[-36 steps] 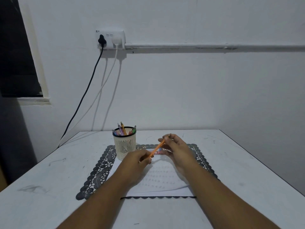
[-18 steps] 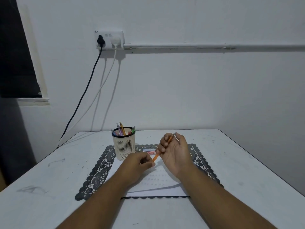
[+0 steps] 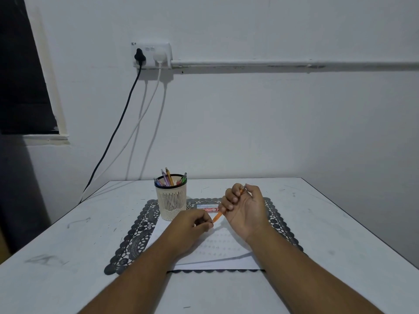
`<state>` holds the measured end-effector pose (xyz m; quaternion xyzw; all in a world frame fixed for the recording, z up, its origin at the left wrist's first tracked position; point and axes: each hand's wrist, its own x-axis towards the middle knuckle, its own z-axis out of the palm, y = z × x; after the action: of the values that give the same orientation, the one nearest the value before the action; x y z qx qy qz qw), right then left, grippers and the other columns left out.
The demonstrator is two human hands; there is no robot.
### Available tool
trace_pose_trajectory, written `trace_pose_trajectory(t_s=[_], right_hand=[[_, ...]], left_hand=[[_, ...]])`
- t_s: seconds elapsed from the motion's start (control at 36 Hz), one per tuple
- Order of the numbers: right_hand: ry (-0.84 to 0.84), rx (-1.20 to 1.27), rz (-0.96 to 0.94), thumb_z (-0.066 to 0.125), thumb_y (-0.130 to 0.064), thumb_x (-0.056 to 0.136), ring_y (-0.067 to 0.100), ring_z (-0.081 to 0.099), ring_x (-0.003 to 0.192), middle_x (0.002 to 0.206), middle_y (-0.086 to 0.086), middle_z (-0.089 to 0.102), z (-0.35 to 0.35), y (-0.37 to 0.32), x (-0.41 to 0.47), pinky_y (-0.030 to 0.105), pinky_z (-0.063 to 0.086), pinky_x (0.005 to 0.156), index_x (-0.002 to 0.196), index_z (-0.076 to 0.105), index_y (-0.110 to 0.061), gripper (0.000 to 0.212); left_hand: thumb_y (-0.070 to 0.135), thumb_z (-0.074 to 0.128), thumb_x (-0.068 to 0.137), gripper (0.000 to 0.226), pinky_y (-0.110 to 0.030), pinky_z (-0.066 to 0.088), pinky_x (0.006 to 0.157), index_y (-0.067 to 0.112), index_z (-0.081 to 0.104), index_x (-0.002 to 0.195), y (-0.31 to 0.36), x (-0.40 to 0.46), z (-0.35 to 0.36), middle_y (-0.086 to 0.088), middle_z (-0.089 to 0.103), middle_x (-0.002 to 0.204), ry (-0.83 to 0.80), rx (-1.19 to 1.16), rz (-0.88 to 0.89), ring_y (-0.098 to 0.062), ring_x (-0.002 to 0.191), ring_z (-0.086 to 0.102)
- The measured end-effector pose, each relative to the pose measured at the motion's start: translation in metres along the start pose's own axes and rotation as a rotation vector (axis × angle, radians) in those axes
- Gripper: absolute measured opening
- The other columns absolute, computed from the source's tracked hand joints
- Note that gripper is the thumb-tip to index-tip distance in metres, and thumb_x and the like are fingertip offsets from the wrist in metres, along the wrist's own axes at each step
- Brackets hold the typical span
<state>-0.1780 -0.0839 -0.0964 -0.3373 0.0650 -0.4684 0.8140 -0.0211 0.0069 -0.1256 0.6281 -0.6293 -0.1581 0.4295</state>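
**Orange pen held at both ends by 2 hands**

The orange pen (image 3: 218, 215) is held in the air, slanted, above the sheet of paper (image 3: 217, 248). Its upper part is wrapped by the curled fingers of the right hand (image 3: 246, 208), whose palm is turned toward the camera. Only the top end is seen beside the thumb. Its lower end is pinched between thumb and fingertips of the left hand (image 3: 192, 225).

The pen is judged to be light, stiff and thin, with a smooth barrel that may slip or roll if it is taken loosely. A firm hold round the barrel is advised, with a fine pinch at the lower end. Whether a cap sits there cannot be told. A pen cup (image 3: 171, 201) and a small box (image 3: 207, 207) are seen just behind, on the lace mat (image 3: 133, 236).
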Motion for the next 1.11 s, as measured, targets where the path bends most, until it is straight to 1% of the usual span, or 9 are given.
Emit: trace_pose_trajectory(t_s=[0.06,0.17,0.36,0.44,0.64,0.83,0.92,1.03,1.11], right_hand=[[0.000,-0.011,-0.007,0.041,-0.030,0.089,0.018,0.026,0.055,0.065,0.002,0.029,-0.0005,-0.0005,-0.0001,0.034,0.029,0.058,0.066,0.039,-0.017,0.026],[-0.013,-0.032,-0.016,0.040,-0.028,0.088,0.018,0.025,0.055,0.065,0.002,0.027,-0.0013,-0.0020,0.0002,0.034,0.027,0.058,0.065,0.038,-0.017,0.025],[-0.046,-0.044,-0.011,0.044,-0.034,0.087,0.018,0.024,0.057,0.066,0.002,0.028,-0.0004,-0.0013,-0.0012,0.034,0.030,0.058,0.066,0.041,-0.016,0.028],[-0.044,-0.053,-0.012,0.043,-0.035,0.088,0.018,0.023,0.058,0.066,0.002,0.028,-0.0004,-0.0016,-0.0014,0.034,0.030,0.057,0.066,0.040,-0.016,0.029],[-0.045,-0.088,-0.010,0.039,-0.027,0.087,0.021,0.013,0.064,0.065,0.003,0.024,-0.0004,-0.0044,-0.0013,0.035,0.026,0.058,0.064,0.033,-0.017,0.025],[-0.064,-0.070,-0.001,0.040,-0.031,0.088,0.018,0.020,0.060,0.066,0.002,0.025,0.0011,-0.0032,-0.0034,0.035,0.026,0.058,0.065,0.037,-0.016,0.028],[-0.069,-0.086,-0.004,0.041,-0.028,0.086,0.019,0.018,0.060,0.065,0.003,0.024,0.0022,-0.0047,-0.0040,0.034,0.026,0.057,0.064,0.035,-0.016,0.025],[-0.072,-0.052,0.002,0.036,-0.029,0.092,0.018,0.019,0.060,0.065,0.002,0.026,0.0009,-0.0047,-0.0038,0.035,0.026,0.058,0.064,0.038,-0.016,0.031],[-0.084,-0.069,0.003,0.038,-0.028,0.090,0.018,0.020,0.060,0.065,0.002,0.025,0.0016,-0.0045,-0.0039,0.035,0.026,0.058,0.064,0.037,-0.016,0.030]], left_hand=[[0.015,0.071,0.093,0.017,-0.017,0.040,0.062,0.024,0.072,0.078,-0.0001,0.0004,0.0002,0.006,0.067,0.074,-0.002,0.008,0.002,0.000,0.067,0.052],[0.014,0.071,0.093,0.017,-0.016,0.041,0.062,0.023,0.072,0.079,-0.0005,0.0009,0.0009,-0.001,0.069,0.079,-0.008,-0.010,-0.001,0.000,0.067,0.053],[0.014,0.071,0.093,0.016,-0.013,0.041,0.062,0.021,0.073,0.079,-0.0005,0.0012,0.0014,0.001,0.069,0.077,-0.010,-0.006,0.005,0.001,0.066,0.053],[0.013,0.071,0.093,0.016,-0.013,0.041,0.061,0.022,0.073,0.079,-0.0004,0.0014,0.0011,-0.001,0.070,0.078,-0.010,-0.010,0.006,0.002,0.065,0.052],[0.013,0.072,0.092,0.017,-0.012,0.040,0.061,0.022,0.072,0.077,-0.0001,0.0011,0.0017,0.006,0.068,0.073,-0.005,-0.018,0.001,0.001,0.065,0.052],[0.014,0.072,0.093,0.019,-0.013,0.040,0.061,0.024,0.071,0.077,-0.0004,0.0011,0.0007,0.014,0.064,0.069,-0.018,-0.019,-0.004,0.003,0.064,0.051],[0.015,0.072,0.093,0.019,-0.012,0.040,0.061,0.026,0.072,0.077,-0.0008,0.0017,-0.0001,0.015,0.065,0.071,-0.027,0.007,-0.007,0.004,0.065,0.052],[0.016,0.071,0.094,0.018,-0.013,0.040,0.062,0.025,0.071,0.078,-0.0002,0.0022,0.0006,0.015,0.066,0.071,-0.023,0.004,-0.005,0.004,0.065,0.052],[0.015,0.072,0.093,0.018,-0.013,0.040,0.061,0.024,0.071,0.077,-0.0004,0.0017,0.0003,0.013,0.065,0.070,-0.023,0.005,0.000,0.002,0.065,0.051]])
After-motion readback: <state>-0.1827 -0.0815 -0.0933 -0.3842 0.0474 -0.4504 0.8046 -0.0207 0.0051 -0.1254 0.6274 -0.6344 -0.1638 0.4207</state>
